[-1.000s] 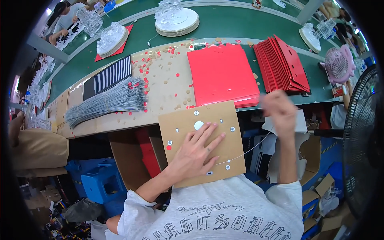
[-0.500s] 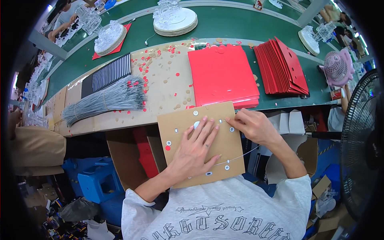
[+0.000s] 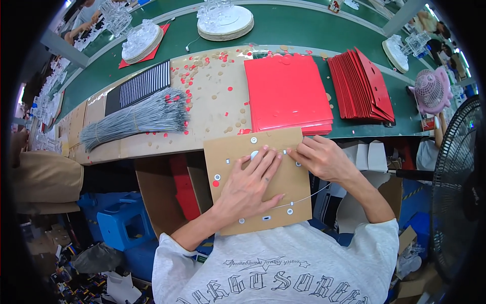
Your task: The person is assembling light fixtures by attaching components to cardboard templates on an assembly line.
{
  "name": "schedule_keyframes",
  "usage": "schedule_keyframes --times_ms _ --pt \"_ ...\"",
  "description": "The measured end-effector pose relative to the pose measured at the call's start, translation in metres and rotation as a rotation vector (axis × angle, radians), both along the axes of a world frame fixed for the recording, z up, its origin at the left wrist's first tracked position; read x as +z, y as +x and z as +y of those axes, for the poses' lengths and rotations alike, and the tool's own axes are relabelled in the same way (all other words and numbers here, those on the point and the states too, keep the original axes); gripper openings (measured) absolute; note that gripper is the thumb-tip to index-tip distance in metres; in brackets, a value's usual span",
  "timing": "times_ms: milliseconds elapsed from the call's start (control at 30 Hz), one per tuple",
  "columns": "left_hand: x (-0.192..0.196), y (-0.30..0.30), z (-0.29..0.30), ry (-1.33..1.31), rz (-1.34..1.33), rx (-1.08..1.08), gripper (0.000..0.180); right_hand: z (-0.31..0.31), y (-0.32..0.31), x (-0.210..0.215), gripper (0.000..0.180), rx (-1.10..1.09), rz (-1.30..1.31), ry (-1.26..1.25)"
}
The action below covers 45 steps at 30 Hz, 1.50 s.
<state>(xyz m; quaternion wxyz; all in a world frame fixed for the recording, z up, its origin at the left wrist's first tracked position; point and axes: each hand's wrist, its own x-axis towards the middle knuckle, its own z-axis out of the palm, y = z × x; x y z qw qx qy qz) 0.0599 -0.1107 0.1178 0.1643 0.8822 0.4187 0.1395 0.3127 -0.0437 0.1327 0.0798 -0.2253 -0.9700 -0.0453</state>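
Observation:
A square brown cardboard panel (image 3: pixel 215 157) rests against my shirt and the table's front edge. It has small slots, several metal-ringed holes and a red dot (image 3: pixel 216 184) on its left side. My left hand (image 3: pixel 250 185) lies on the panel with fingers stretched out, partly over a white disc (image 3: pixel 254 155). At the panel's upper right, my right hand (image 3: pixel 324 159) is pinched beside a small slot; what its fingertips hold is hidden. A thin white cord (image 3: pixel 311 196) runs from near my left thumb past a lower slot and off the panel's right edge.
On the table lie a bundle of grey wire ties (image 3: pixel 136 119), a striped black piece (image 3: pixel 139 88), stacked red sheets (image 3: pixel 286 96), and folded red pieces (image 3: pixel 359 86). Round white bases (image 3: pixel 228 25) stand behind. A black fan (image 3: pixel 455 187) is at right, a blue stool (image 3: pixel 124 223) lower left.
The view has shifted slightly, so the table and panel sit a little farther right. My right fingertips are a touch closer to the upper slot. My left hand stays on the panel.

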Motion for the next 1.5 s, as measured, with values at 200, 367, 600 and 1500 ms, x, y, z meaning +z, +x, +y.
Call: schedule_keyframes --times_ms 200,367,600,1500 --pt "0.002 -0.001 0.000 0.008 0.021 0.020 0.085 0.001 0.006 -0.010 0.041 -0.025 0.207 -0.105" --pt "-0.002 -0.001 -0.002 0.000 0.001 0.030 0.084 -0.001 0.007 -0.004 0.041 0.023 0.155 -0.100" --pt "0.001 -0.001 0.000 -0.012 0.012 0.036 0.085 0.001 0.003 -0.013 0.042 0.090 0.145 -0.014" --pt "0.004 0.004 -0.004 -0.010 0.006 0.026 0.081 -0.002 0.006 -0.011 0.040 0.149 0.116 0.082"
